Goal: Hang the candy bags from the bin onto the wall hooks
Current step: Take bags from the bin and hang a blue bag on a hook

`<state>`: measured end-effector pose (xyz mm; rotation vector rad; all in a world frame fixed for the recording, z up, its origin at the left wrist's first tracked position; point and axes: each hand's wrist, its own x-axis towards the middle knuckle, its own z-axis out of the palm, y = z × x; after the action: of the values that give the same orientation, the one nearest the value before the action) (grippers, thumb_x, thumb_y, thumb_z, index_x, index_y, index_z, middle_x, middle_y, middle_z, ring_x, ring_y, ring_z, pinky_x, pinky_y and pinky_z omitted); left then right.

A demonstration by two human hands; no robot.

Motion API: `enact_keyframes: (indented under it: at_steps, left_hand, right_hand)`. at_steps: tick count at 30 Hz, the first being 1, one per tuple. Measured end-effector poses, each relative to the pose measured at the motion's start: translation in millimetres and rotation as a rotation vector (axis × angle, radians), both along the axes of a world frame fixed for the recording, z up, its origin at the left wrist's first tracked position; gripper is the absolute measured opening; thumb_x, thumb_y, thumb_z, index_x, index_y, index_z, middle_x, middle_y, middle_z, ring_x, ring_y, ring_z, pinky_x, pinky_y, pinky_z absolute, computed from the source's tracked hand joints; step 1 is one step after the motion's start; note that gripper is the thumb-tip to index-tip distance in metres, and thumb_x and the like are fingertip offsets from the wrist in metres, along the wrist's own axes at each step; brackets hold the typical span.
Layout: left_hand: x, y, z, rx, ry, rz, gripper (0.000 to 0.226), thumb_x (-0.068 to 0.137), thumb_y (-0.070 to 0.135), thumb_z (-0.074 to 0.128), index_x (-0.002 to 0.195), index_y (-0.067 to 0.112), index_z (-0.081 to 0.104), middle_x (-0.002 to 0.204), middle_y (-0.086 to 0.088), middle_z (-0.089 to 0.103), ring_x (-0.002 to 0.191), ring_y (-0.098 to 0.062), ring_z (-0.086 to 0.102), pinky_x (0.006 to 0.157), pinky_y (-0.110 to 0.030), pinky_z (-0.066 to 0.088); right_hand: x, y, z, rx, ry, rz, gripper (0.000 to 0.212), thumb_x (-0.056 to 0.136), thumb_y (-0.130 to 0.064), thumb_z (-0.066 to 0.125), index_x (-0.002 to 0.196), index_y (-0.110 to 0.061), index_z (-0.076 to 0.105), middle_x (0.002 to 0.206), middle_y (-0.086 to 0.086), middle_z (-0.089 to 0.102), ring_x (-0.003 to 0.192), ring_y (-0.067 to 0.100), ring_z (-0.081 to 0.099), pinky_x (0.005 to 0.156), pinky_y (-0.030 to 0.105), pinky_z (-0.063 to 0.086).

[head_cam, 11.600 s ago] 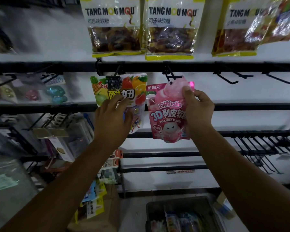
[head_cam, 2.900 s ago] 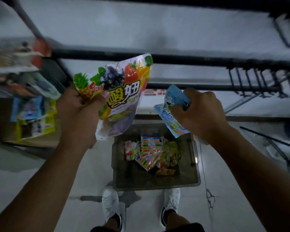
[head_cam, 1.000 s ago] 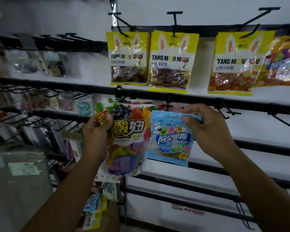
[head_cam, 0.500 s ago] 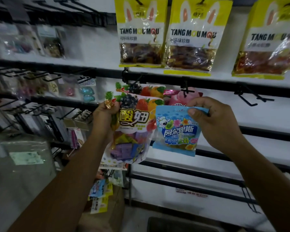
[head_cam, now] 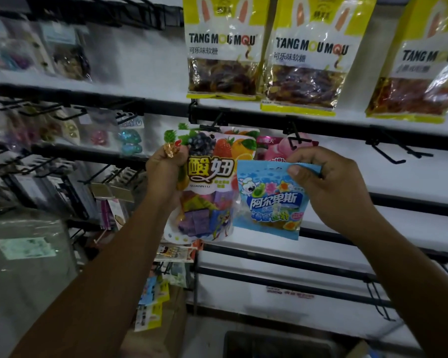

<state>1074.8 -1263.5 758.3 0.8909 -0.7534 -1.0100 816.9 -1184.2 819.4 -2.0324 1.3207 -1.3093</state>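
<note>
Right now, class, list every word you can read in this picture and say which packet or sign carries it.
"TANG MOU MQU" and "可乐味软糖": left yellow bag, middle yellow bag.
"TANG M...", cut off: right yellow bag.
"酸妞", "QUANNIU": fruit bag.
"阿尔卑斯": blue bag.
Blurred, unreadable: pink bag, red wall label.

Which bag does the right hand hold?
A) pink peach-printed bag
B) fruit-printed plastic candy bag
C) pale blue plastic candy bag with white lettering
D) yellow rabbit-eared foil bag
C: the right hand pinches the pale blue plastic candy bag by its top edge, while the left hand grips the fruit-printed plastic candy bag.
</note>
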Motion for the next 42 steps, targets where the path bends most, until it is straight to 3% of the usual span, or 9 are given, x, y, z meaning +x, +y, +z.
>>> enact_keyframes:
  at_steps: [4, 10, 13, 17, 28, 34, 36, 39, 42]
  left_hand:
    - [-3.8, -3.8, -4.1, 0.002, -0.057, 0.037, 0.012, 0.093, 0.009, 0.063, 0.083, 0.015, 0.064, 0.061, 0.008, 0.066, 0.054, -0.008, 0.064, 0.044, -0.02, 0.048]
    - [9.8, -17.9, -3.2, -0.038, -0.313, 0.169, 0.011, 0.085, 0.005, 0.073, 0.084, 0.014, 0.067, 0.079, 0.001, 0.069, 0.073, -0.012, 0.066, 0.067, -0.031, 0.057]
    - [15.5, -25.4, 2.7, -0.073, -0.475, 0.2, 0.018, 0.085, 0.004, 0.073, 0.091, 0.016, 0.062, 0.087, 0.004, 0.068, 0.078, -0.008, 0.065, 0.068, -0.024, 0.056]
    - [18.3, -35.8, 3.9, -0.085, -0.655, 0.264, 0.017, 0.085, 0.01, 0.074, 0.09, 0.015, 0.058, 0.083, 0.009, 0.063, 0.078, -0.005, 0.061, 0.075, -0.028, 0.053]
    - [8.4, -40.3, -0.6, 0.012, -0.661, 0.308, 0.021, 0.086, 0.017, 0.074, 0.103, 0.016, 0.061, 0.096, 0.001, 0.064, 0.091, -0.016, 0.062, 0.088, -0.041, 0.055]
    - [-3.0, -16.0, 6.5, -0.092, -0.663, 0.399, 0.047, 0.087, 0.009, 0.07, 0.13, 0.014, 0.051, 0.108, 0.005, 0.057, 0.092, -0.007, 0.056, 0.083, -0.025, 0.048]
    - [-7.7, -3.2, 10.3, -0.213, -0.793, 0.472, 0.049, 0.086, 0.009, 0.067, 0.132, 0.011, 0.049, 0.116, 0.001, 0.054, 0.098, -0.005, 0.053, 0.088, -0.026, 0.045]
    - [-17.3, 10.7, 15.7, -0.324, -1.1, 0.558, 0.045, 0.082, 0.017, 0.062, 0.125, 0.01, 0.053, 0.129, -0.014, 0.053, 0.119, -0.031, 0.051, 0.102, -0.048, 0.041]
    - [-36.3, 25.2, 28.0, -0.35, -1.275, 0.56, 0.039, 0.085, 0.019, 0.063, 0.123, 0.011, 0.059, 0.137, -0.014, 0.054, 0.125, -0.034, 0.05, 0.105, -0.046, 0.04]
  right_hand:
    - [4.8, -1.1, 0.5, 0.002, -0.022, 0.021, 0.022, 0.096, -0.017, 0.059, 0.084, -0.035, 0.059, 0.089, -0.014, 0.063, 0.076, -0.014, 0.061, 0.048, 0.006, 0.043]
    - [6.4, -5.7, 0.9, -0.014, -0.023, 0.024, 0.021, 0.096, -0.017, 0.059, 0.085, -0.035, 0.06, 0.09, -0.013, 0.065, 0.078, -0.011, 0.062, 0.05, 0.008, 0.044]
    - [6.4, -9.3, 1.4, -0.001, -0.037, 0.013, 0.021, 0.096, -0.018, 0.059, 0.084, -0.035, 0.06, 0.09, -0.013, 0.065, 0.077, -0.012, 0.063, 0.05, 0.008, 0.045]
    - [4.1, -14.7, 3.6, 0.0, -0.057, 0.005, 0.017, 0.096, -0.019, 0.059, 0.085, -0.033, 0.06, 0.087, -0.013, 0.067, 0.079, -0.008, 0.065, 0.05, 0.011, 0.048]
    - [-6.7, -21.1, 16.0, -0.033, -0.126, -0.001, 0.015, 0.094, -0.022, 0.064, 0.087, -0.035, 0.063, 0.091, -0.013, 0.071, 0.085, 0.002, 0.07, 0.058, 0.023, 0.058]
    - [-17.1, -17.8, 27.1, -0.05, -0.164, -0.008, 0.014, 0.093, -0.021, 0.065, 0.086, -0.034, 0.066, 0.091, -0.015, 0.071, 0.085, 0.002, 0.07, 0.056, 0.022, 0.056]
    - [-22.2, -15.7, 32.2, -0.052, -0.195, -0.008, 0.014, 0.093, -0.021, 0.066, 0.086, -0.032, 0.067, 0.089, -0.013, 0.071, 0.083, 0.002, 0.07, 0.054, 0.021, 0.055]
    - [-31.4, -11.8, 41.9, -0.079, -0.229, -0.009, 0.014, 0.092, -0.019, 0.066, 0.085, -0.032, 0.067, 0.09, -0.011, 0.07, 0.081, 0.0, 0.069, 0.054, 0.017, 0.052]
    - [-44.7, -9.0, 54.6, -0.117, -0.229, -0.033, 0.015, 0.091, -0.019, 0.068, 0.084, -0.031, 0.067, 0.091, -0.011, 0.069, 0.077, -0.003, 0.067, 0.054, 0.013, 0.048]
